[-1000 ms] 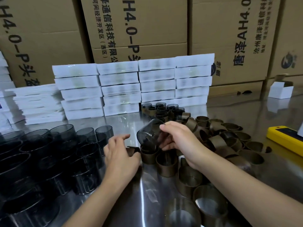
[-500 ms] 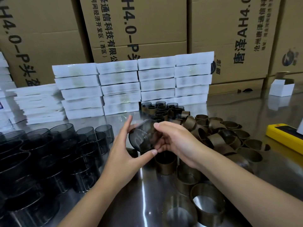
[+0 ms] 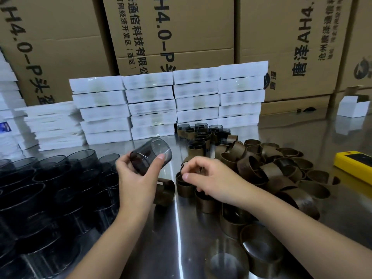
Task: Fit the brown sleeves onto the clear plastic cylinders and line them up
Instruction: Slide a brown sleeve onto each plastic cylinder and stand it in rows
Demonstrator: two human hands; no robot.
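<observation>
My left hand (image 3: 136, 178) grips a smoky clear plastic cylinder (image 3: 151, 156), tilted with its open end up and to the right, above the steel table (image 3: 171, 234). My right hand (image 3: 209, 178) is just right of it, lowered onto a brown sleeve (image 3: 184, 190) standing on the table. Its thumb is inside the sleeve's rim and the curled fingers are at the outside. A heap of loose brown sleeves (image 3: 281, 178) spreads to the right and toward me. Bare cylinders (image 3: 50, 188) crowd the left side. Sleeved cylinders (image 3: 201, 135) stand grouped at the back.
Stacks of white boxes (image 3: 151, 107) form a wall behind the work area, with large cardboard cartons (image 3: 181, 37) behind them. A yellow device (image 3: 354, 164) lies at the right edge. A small white box (image 3: 352, 107) sits far right. Another sleeve (image 3: 165, 192) lies below my left hand.
My right hand passed the cylinder to my left hand, let go, and dropped to a brown sleeve. My left hand rose from the table and now holds the cylinder alone.
</observation>
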